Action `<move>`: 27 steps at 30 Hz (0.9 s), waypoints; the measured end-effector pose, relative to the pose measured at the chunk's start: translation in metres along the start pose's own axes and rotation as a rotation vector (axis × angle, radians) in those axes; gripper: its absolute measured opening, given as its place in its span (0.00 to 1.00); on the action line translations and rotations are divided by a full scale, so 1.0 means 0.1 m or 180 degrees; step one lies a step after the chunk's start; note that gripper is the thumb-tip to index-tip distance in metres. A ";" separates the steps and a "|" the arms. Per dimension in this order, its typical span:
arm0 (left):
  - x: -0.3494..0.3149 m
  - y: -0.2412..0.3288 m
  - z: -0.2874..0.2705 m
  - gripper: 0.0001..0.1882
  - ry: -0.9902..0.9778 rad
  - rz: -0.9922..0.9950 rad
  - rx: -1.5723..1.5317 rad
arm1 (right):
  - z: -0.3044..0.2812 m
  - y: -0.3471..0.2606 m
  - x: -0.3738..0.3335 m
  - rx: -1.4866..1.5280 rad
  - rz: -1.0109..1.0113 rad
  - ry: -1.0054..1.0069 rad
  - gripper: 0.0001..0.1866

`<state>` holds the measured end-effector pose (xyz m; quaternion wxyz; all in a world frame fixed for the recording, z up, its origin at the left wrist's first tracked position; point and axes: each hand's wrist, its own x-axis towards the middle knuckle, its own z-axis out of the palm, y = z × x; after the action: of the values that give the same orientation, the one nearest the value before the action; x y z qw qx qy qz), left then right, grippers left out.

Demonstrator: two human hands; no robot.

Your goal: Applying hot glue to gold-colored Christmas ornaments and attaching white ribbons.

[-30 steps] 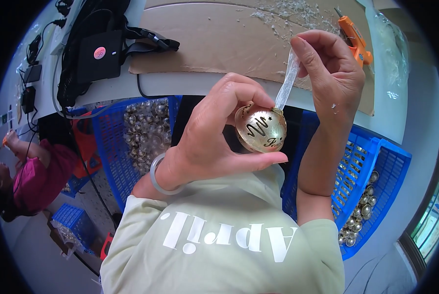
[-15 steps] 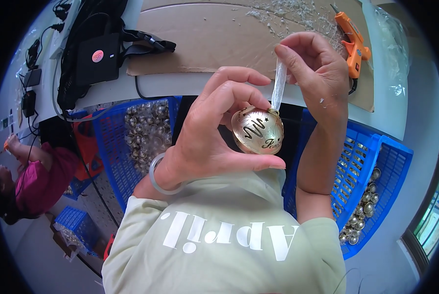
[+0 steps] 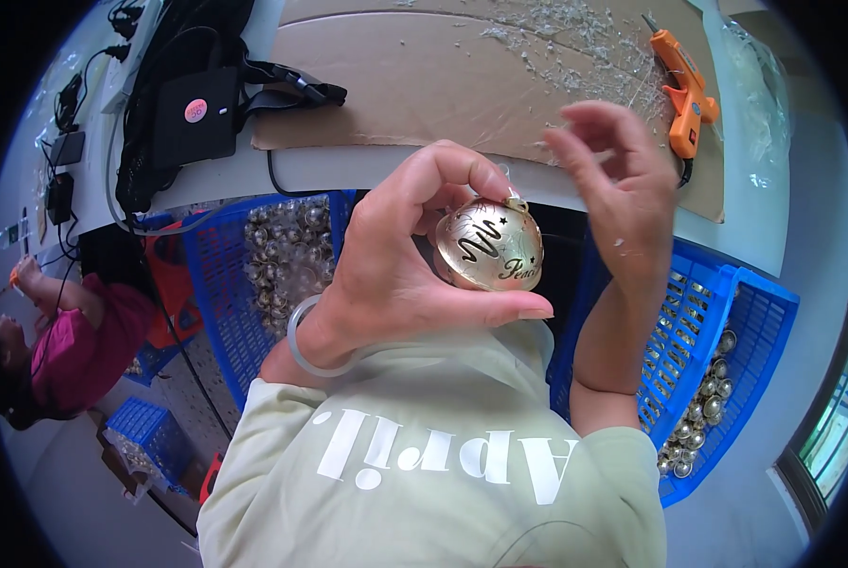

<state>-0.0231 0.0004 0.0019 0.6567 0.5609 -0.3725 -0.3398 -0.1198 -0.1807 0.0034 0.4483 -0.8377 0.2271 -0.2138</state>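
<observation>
My left hand [image 3: 372, 256] is closed around a shiny gold bauble [image 3: 490, 248] with black zigzag lines, small stars and lettering. Its thumb lies under the ball and the fingers curl over the top, near the small metal cap [image 3: 516, 203]. Above the cap a bit of thin clear loop shows. To the right of the bauble and apart from it, my right hand [image 3: 623, 175] is raised, slightly blurred by motion. Its thumb and forefinger are apart, and I see nothing between them.
An orange glue gun [image 3: 684, 95] lies on brown cardboard [image 3: 395, 76] strewn with clear glue scraps. Blue baskets with gold baubles flank me: left basket [image 3: 217, 260], right basket [image 3: 774, 312]. A black device [image 3: 195, 118] with straps sits at left. Another person [image 3: 92, 327] is at far left.
My right hand has let go of the clear strip at the bauble's top and moved down and slightly right. The strip no longer stands stretched upward. My left hand keeps the bauble, shifted slightly left.
</observation>
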 end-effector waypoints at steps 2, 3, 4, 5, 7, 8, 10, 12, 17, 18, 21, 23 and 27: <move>0.01 0.00 -0.02 0.36 0.0141 0.0071 0.0168 | -0.21 0.12 0.08 -0.0979 -0.0021 0.1234 0.14; 0.01 0.00 -0.04 0.36 0.0176 0.0091 0.0162 | -0.33 0.20 0.14 -0.1586 0.0105 0.1511 0.16; 0.01 0.00 -0.05 0.35 0.0229 -0.0008 0.0267 | -0.43 0.29 0.19 -0.2151 0.0348 0.1819 0.19; 0.01 0.00 -0.07 0.35 0.0277 -0.0103 0.0373 | -0.49 0.38 0.22 -0.2157 0.0048 0.1761 0.19; 0.03 -0.01 -0.09 0.34 0.0339 -0.0193 0.0485 | -0.61 0.56 0.25 -0.2233 0.0696 0.1468 0.23; 0.04 -0.02 -0.10 0.34 0.0371 -0.0194 0.0601 | -0.67 0.64 0.28 -0.2277 0.0939 0.1327 0.26; 0.05 -0.03 -0.11 0.33 0.0436 -0.0196 0.0840 | -0.76 0.76 0.33 -0.1828 0.1031 0.1275 0.26; 0.05 -0.04 -0.12 0.33 0.0489 -0.0201 0.0884 | -0.83 0.82 0.37 -0.0921 0.1076 0.1224 0.27; 0.09 -0.04 -0.18 0.32 0.0681 -0.0208 0.1013 | -0.91 0.72 0.22 0.0564 0.1050 0.1351 0.26; 0.10 -0.04 -0.19 0.32 0.0718 -0.0213 0.1042 | -0.85 0.68 0.13 0.1363 0.0850 0.1401 0.25; 0.13 -0.05 -0.23 0.32 0.0772 -0.0157 0.1078 | -0.68 0.52 -0.04 0.2579 0.0607 0.1155 0.26; 0.15 -0.05 -0.24 0.32 0.0787 -0.0143 0.1087 | -0.59 0.41 -0.12 0.3503 0.0642 0.0671 0.28; 0.18 -0.06 -0.25 0.31 0.0816 -0.0141 0.1023 | -0.57 0.27 -0.18 0.3242 0.0567 0.0084 0.30</move>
<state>0.0074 -0.0043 -0.0046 0.5931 0.7051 -0.3229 -0.2162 -0.1716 -0.2212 0.0068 0.8128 -0.4879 0.1703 -0.2688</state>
